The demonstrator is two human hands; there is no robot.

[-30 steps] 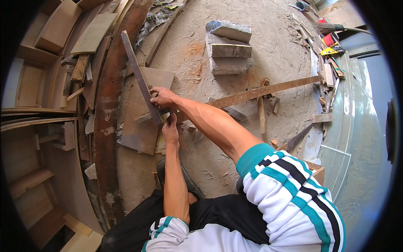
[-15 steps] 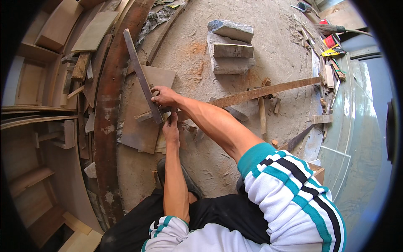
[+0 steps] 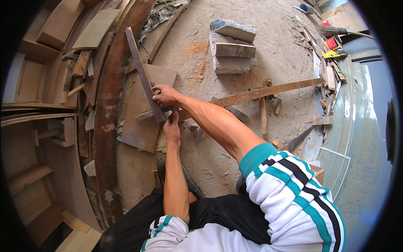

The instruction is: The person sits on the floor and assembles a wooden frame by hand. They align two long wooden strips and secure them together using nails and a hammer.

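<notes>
A narrow dark wooden strip slants across a long brown wooden plank near the plank's left end. My right hand is closed on the edge of the strip, a little above the crossing. Just below, my left hand pinches the plank, its thumb pointing up beside the strip's lower end. Its fingertips are partly hidden behind the wood. Under the crossing, a flat brown board lies on the floor.
Grey blocks with a piece of wood between them sit ahead. A rusty brown beam and wooden cabinet frames line the left. At right are wood scraps, a handsaw, a brush and glass sheets.
Almost nothing differs. The view has shifted very slightly, while both hands keep their hold on the strip and the plank.
</notes>
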